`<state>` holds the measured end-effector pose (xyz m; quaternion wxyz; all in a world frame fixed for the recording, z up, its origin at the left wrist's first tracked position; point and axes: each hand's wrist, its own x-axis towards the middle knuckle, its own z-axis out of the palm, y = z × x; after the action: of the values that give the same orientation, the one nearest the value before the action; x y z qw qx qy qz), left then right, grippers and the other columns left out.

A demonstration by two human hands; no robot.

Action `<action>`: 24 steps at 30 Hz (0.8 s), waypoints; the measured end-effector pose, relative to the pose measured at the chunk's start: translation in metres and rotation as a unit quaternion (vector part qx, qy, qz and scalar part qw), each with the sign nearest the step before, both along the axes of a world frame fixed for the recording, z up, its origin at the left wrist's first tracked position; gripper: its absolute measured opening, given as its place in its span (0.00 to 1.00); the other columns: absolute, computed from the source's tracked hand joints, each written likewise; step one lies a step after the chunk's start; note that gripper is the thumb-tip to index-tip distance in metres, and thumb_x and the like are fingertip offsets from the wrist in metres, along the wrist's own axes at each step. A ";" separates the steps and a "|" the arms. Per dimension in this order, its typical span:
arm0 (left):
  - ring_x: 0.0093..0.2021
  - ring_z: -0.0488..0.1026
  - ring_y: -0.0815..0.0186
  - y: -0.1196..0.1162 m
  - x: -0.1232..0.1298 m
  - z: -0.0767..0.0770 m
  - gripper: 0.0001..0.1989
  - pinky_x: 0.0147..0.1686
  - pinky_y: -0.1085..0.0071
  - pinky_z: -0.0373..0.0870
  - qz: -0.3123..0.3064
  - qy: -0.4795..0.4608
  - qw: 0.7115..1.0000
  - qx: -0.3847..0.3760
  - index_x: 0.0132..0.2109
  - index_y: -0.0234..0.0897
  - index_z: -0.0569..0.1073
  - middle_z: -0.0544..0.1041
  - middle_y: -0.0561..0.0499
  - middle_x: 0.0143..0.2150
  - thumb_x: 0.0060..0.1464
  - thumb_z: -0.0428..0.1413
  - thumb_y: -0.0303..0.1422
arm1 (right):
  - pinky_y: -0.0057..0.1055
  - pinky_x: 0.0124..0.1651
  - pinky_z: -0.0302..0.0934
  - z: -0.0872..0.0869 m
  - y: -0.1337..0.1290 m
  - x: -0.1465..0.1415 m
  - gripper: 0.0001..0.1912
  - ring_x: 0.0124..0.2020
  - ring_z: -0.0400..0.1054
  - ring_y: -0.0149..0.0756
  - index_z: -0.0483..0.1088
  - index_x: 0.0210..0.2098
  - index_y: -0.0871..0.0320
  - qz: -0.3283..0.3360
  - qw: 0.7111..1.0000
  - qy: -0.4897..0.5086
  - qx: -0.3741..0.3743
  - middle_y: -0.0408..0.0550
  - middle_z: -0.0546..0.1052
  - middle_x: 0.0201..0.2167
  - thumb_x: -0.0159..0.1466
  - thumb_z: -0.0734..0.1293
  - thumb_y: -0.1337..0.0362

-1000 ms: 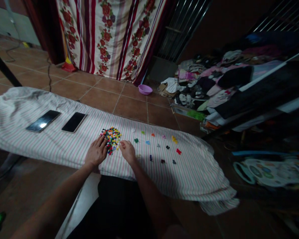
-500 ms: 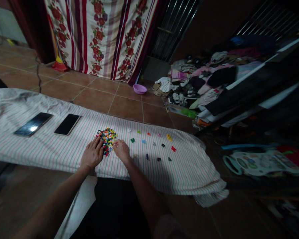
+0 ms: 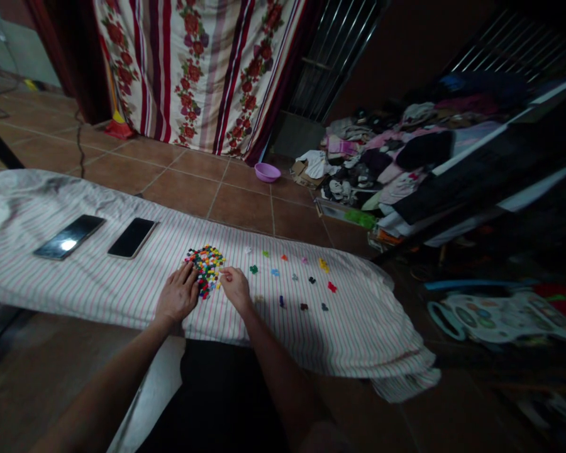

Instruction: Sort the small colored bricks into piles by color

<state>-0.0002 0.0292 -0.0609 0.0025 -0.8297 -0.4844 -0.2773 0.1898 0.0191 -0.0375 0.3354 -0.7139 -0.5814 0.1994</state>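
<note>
A mixed pile of small coloured pieces [image 3: 208, 259], like tiny plastic bricks, lies on the striped cloth [image 3: 358, 333]. My left hand [image 3: 177, 296] rests flat against the pile's left edge, fingers stretched out. At its right edge my right hand [image 3: 236, 288] has thumb and fingers pinched together; what is between them is too small to make out. To the right, little single-colour groups sit in rough rows, among them green pieces [image 3: 253, 269], yellow pieces [image 3: 324, 264], red pieces [image 3: 332, 287] and dark blue pieces [image 3: 282, 302].
Two phones, a larger phone [image 3: 70, 237] and a smaller phone [image 3: 133, 238], lie left of the pile. Beyond the cloth, a purple basin [image 3: 267, 172] stands on the tiled floor before a flowered curtain [image 3: 207, 75]. Heaped clothes [image 3: 382, 151] fill the back right.
My right hand has drawn slightly away from the pile's right edge, fingers still pinched. The left hand stays beside the pile. The whole view has shifted a little.
</note>
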 end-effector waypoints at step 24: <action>0.67 0.61 0.52 0.000 0.001 -0.003 0.22 0.60 0.52 0.64 -0.002 0.010 1.000 0.020 0.59 0.33 0.70 0.67 0.37 0.65 0.64 0.43 0.36 | 0.33 0.47 0.66 0.003 0.071 0.099 0.13 0.38 0.74 0.37 0.75 0.31 0.57 -0.112 0.990 -0.081 0.006 0.49 0.79 0.33 0.56 0.61 0.75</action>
<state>0.0005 0.0296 -0.0634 0.0228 -0.8331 -0.4773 -0.2787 0.2883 0.0902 -0.0342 0.3119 -0.7862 -0.5242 0.0987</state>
